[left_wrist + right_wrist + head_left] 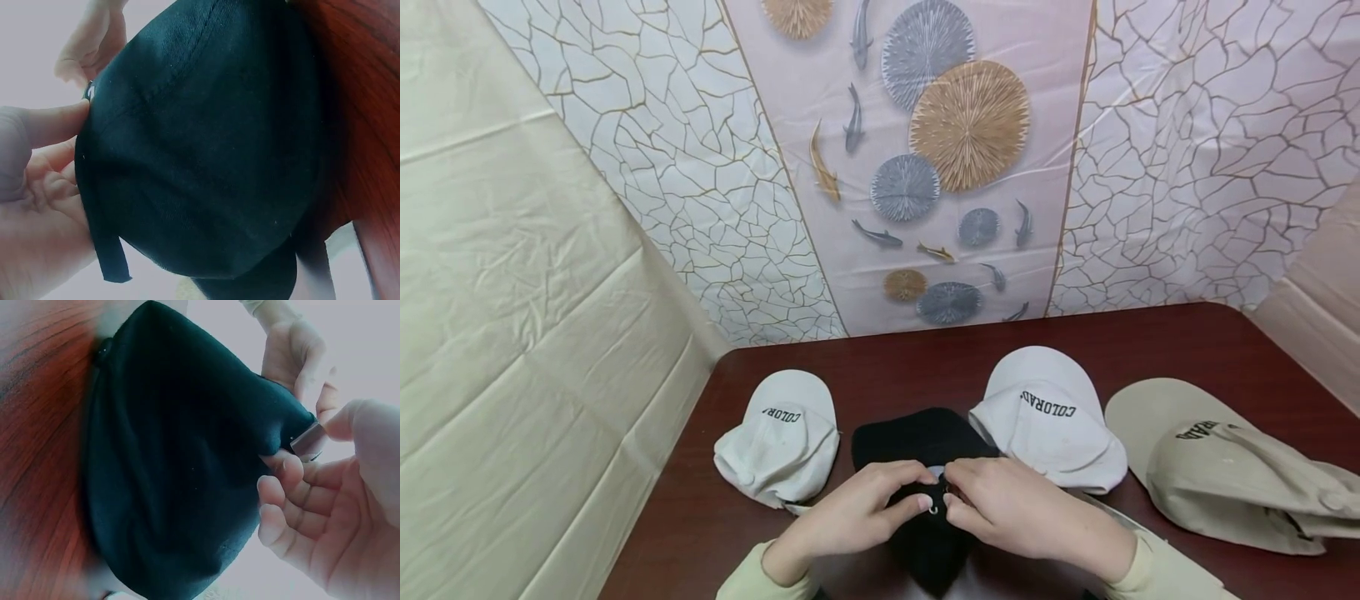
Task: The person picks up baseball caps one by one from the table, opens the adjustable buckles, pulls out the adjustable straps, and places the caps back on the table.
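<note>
A black baseball cap (917, 437) sits on the table between both hands, its brim pointing toward the far side. My left hand (868, 507) pinches the cap's back edge between thumb and fingers. In the left wrist view, a loose black strap end (112, 259) hangs from that edge below the left fingers. My right hand (1011, 504) holds the back strap opposite, close to the left fingertips. The right wrist view shows a shiny metal buckle (308, 440) between the right thumb and fingers (290, 472). The cap's crown (181, 456) is creased and slightly collapsed.
A white cap (778, 442) lies at the left on the dark red table (880, 367). Another white cap (1045, 425) lies right of the black one, beside a beige cap (1225, 475). Patterned cloth (865, 167) hangs behind the table, and a cream cloth wall (550, 292) stands left.
</note>
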A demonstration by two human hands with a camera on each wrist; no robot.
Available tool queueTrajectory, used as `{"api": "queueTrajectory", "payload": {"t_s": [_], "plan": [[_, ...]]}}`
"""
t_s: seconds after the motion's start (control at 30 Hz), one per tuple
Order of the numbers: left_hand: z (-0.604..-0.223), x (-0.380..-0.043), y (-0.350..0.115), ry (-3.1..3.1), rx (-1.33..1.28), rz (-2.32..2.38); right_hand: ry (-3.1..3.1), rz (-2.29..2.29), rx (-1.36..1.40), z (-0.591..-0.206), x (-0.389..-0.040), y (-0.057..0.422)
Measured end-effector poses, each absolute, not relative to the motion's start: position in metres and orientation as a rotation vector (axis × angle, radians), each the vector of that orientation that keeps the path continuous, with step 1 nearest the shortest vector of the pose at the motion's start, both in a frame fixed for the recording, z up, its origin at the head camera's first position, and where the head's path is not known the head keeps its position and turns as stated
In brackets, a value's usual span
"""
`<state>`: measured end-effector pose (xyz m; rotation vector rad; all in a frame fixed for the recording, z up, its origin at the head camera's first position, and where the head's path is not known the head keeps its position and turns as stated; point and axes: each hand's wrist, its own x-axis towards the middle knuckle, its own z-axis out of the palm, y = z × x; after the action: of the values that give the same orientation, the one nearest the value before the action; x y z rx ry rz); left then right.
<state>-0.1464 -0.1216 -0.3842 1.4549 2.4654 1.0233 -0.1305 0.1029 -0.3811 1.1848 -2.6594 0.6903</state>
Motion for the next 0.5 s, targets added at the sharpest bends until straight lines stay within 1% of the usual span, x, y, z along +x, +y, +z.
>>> {"api": "queueTrajectory", "payload": {"t_s": [0.4, 0.5], "plan": [[-0.3850, -0.1442, -0.1229, 2.364, 1.459, 1.108, -2.767, 0.883, 1.311, -0.3797, -0.1299, 0.1079], [-0.3854, -0.1446, -0.1255, 2.356, 1.420, 1.128, -2.755, 0.912, 1.316, -0.3804, -0.1298, 0.1084]]}}
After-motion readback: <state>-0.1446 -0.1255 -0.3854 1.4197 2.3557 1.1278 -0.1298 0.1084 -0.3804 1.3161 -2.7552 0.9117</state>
